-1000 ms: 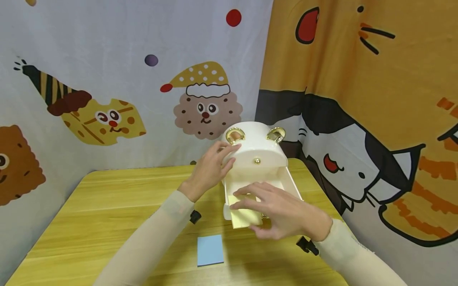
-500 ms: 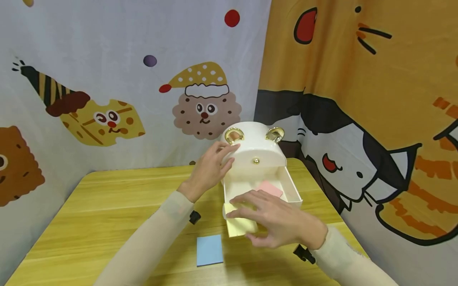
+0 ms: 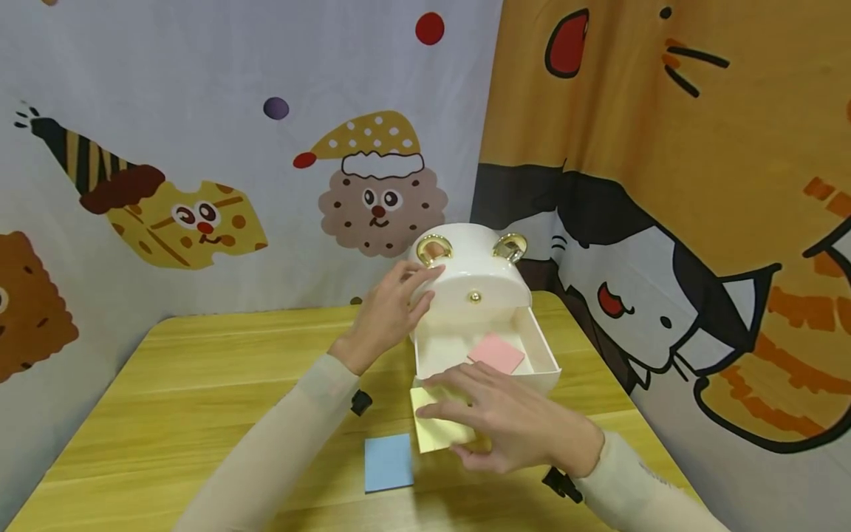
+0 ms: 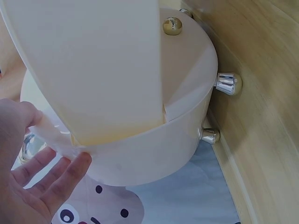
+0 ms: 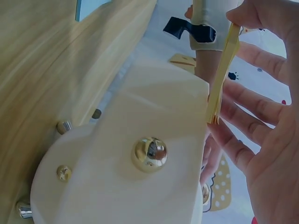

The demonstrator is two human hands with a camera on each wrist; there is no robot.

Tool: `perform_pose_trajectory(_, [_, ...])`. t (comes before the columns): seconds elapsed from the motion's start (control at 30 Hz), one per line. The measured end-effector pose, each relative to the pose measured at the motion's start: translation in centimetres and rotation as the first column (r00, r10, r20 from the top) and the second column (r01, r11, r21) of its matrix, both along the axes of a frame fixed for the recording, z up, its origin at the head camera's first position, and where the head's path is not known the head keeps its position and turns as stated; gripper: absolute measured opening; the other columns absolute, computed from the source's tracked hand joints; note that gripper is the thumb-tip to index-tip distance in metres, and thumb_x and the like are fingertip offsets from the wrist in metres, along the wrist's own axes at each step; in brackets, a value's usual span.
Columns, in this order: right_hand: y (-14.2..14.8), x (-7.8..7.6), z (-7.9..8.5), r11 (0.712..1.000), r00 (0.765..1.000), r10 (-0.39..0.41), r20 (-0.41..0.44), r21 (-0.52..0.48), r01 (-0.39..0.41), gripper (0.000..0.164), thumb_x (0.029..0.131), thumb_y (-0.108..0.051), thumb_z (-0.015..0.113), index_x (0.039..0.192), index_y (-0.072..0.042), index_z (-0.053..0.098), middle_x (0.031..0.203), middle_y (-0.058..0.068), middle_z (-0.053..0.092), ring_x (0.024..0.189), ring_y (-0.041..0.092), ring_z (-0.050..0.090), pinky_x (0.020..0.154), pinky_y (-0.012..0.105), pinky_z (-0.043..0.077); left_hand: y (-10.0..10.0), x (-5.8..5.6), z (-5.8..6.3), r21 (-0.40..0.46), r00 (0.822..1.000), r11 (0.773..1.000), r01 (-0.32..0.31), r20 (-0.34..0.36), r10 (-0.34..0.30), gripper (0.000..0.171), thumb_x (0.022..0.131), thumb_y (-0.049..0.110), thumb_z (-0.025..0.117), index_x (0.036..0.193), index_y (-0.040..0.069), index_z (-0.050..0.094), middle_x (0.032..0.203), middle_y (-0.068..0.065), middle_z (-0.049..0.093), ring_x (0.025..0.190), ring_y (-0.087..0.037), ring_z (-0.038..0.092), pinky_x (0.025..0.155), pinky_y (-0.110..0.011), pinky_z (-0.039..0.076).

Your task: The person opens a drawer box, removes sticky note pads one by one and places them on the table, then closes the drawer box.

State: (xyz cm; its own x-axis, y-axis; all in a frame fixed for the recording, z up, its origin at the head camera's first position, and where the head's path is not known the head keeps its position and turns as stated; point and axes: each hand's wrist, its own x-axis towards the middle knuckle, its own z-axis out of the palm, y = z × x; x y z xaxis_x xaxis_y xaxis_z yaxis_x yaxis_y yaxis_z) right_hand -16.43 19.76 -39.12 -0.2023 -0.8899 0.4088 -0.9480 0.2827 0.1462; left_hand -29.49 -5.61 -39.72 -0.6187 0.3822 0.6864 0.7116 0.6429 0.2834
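Observation:
My right hand pinches a pad of yellow sticky notes between thumb and fingertips, just in front of the pulled-out drawer. In the right wrist view the yellow pad is edge-on, its layered sheets showing beside the drawer's rim. A pink sticky-note pad lies inside the drawer. The white drawer box has gold ears and gold knobs. My left hand rests on its upper left side, fingers spread; the left wrist view shows those fingertips against the white shell.
A blue sticky-note pad lies flat on the wood-grain table, left of the yellow one. Below the pulled-out drawer is a lower front with its own gold knob. Short metallic feet carry the box. A cartoon-printed curtain hangs behind.
My right hand has drawn the yellow pad from over the drawer toward me and slightly left, uncovering the pink pad. My left hand has stayed on the box.

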Motion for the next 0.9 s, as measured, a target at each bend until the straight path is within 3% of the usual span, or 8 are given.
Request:
perform_pose_trajectory(0.33, [-0.6,0.5,-1.0,1.0,1.0,0.016,0.003,-0.001,-0.015,0.071,0.087,-0.039,0.098,0.152,-0.027,0.071,0.161,0.01,0.067,0.136,0.022,0.073,0.11,0.04,0.067,-0.1,-0.3,0.0,0.004,1.0,1.0,0.001,-0.02,-0.001,0.047,0.115,0.018,0.077,0.161,0.02,0.071,0.142,-0.012,0.071,0.116,-0.027,0.08,0.071,-0.036,0.068])
perform_pose_trajectory(0.6, [-0.8,0.5,-2.3,1.0,0.999,0.026,-0.038,0.009,-0.026,0.071,0.086,-0.04,0.098,0.15,-0.026,0.072,0.154,0.008,0.071,0.139,0.023,0.071,0.12,0.043,0.064,-0.1,-0.4,-0.3,0.009,0.999,1.0,0.004,-0.04,-0.004,0.047,0.113,0.018,0.079,0.16,0.019,0.072,0.14,-0.013,0.072,0.117,-0.027,0.081,0.072,-0.037,0.068])
perform_pose_trajectory(0.9, [-0.7,0.7,-4.2,0.999,1.0,-0.012,-0.011,0.038,0.012,0.07,0.087,-0.041,0.097,0.151,-0.027,0.071,0.154,0.006,0.071,0.139,0.022,0.071,0.121,0.043,0.062,0.0,-0.3,-0.2,0.009,0.999,1.0,0.001,-0.042,0.0,0.046,0.113,0.018,0.079,0.159,0.019,0.073,0.14,-0.014,0.072,0.116,-0.028,0.081,0.074,-0.038,0.069])
